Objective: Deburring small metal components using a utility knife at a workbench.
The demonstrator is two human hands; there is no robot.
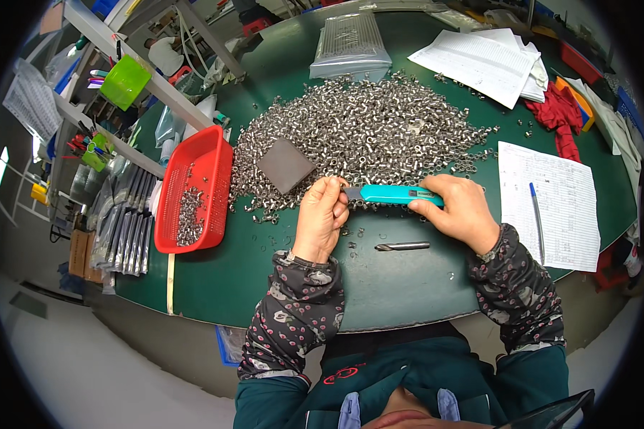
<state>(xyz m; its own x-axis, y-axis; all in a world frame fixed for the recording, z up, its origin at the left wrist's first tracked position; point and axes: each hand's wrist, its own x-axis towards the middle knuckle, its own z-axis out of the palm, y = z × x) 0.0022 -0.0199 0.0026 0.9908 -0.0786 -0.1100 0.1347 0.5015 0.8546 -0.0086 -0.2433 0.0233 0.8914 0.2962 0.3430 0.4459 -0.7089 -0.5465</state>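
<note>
Utility knife point(390, 194), teal-handled, sits level at the near edge of my heap of metal rings point(365, 129); my right fingers point(428, 209) close round its handle, my left fingers point(327, 191) pinch together by its blade, whatever lies between them hidden. Nearer me, a drill bit point(402, 246) rests on the green tabletop point(222, 279). Red basket point(222, 193) bounds my left, a printed sheet point(572, 193) my right; behind stands a grey rack point(166, 87), partly cut off
</note>
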